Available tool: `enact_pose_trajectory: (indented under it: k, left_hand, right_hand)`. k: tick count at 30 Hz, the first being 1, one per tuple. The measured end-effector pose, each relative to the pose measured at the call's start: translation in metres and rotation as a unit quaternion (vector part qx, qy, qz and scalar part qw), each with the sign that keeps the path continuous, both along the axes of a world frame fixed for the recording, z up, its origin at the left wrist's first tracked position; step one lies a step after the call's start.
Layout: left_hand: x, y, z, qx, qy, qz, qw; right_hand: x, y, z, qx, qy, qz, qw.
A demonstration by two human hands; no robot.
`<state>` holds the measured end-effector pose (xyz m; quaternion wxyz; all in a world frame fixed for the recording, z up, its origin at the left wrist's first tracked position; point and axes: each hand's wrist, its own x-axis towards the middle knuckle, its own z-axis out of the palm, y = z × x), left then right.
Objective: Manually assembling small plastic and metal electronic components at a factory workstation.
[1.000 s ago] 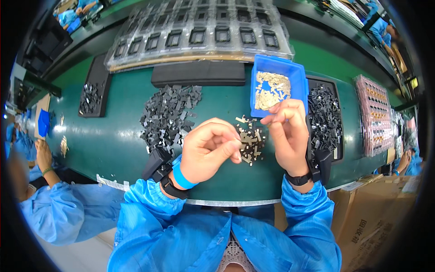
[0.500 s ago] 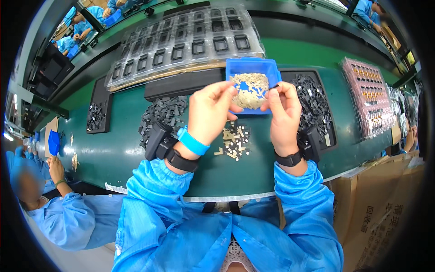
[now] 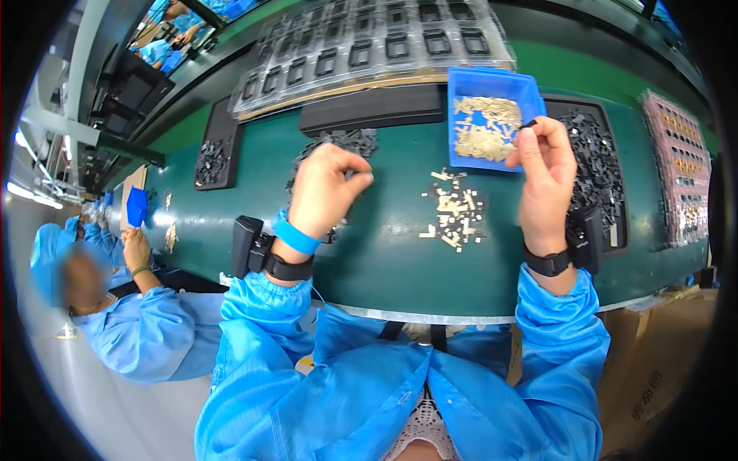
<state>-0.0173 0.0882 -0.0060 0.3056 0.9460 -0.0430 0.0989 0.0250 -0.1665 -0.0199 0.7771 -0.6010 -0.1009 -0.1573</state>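
My right hand (image 3: pixel 547 180) pinches a small black piece (image 3: pixel 528 124) between thumb and fingertips, at the right edge of a blue plastic bin (image 3: pixel 456 115). Many small beige strips (image 3: pixel 484 144) lie in that bin. My left hand (image 3: pixel 327 188) is farther left, its thumb and fingers curled together above a heap of black pieces (image 3: pixel 360 140), which it partly covers. Whatever is between its fingertips, if anything, does not show. Between the hands, small beige, white and black bits (image 3: pixel 457 211) are scattered on the green table (image 3: pixel 384 265).
Behind stand a stack of clear trays (image 3: pixel 361 54) with black frames and a long black block (image 3: pixel 377 110). Black trays of dark parts flank the work area at left (image 3: pixel 211 165) and right (image 3: pixel 615 180). A pink tray (image 3: pixel 676 165) lies far right. A co-worker (image 3: pixel 146 330) sits at left.
My left hand has moved left, from the blue bin to the black heap. My right hand stays by the bin with its black piece. The whole view has shifted.
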Motion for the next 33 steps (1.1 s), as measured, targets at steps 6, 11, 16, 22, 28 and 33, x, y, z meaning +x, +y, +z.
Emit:
enact_pose_trajectory:
  k: [6, 11, 16, 22, 28, 33]
  left_hand:
    - [-0.019, 0.006, -0.011, 0.097, -0.047, 0.035, 0.994]
    - [-0.022, 0.004, -0.017, 0.115, -0.036, 0.03, 0.992]
    - [-0.005, 0.008, -0.009, 0.098, -0.085, 0.035, 0.991]
    - [-0.001, 0.01, -0.03, 0.22, -0.074, 0.044, 0.972]
    - [-0.022, 0.005, -0.042, 0.22, -0.034, 0.002, 0.975]
    - [-0.045, 0.001, -0.029, 0.285, 0.006, -0.046, 0.958]
  right_hand:
    - [0.0, 0.001, -0.002, -0.009, 0.013, 0.015, 1.0]
    - [0.001, 0.005, -0.001, -0.027, 0.016, 0.008, 0.999]
    - [0.003, 0.002, -0.003, -0.032, 0.014, -0.004, 0.999]
    - [0.002, 0.0, -0.004, -0.037, 0.027, -0.011, 0.999]
    - [0.0, 0.002, -0.003, -0.039, 0.035, 0.001, 0.999]
    - [0.0, 0.002, -0.003, -0.039, 0.038, -0.003, 0.999]
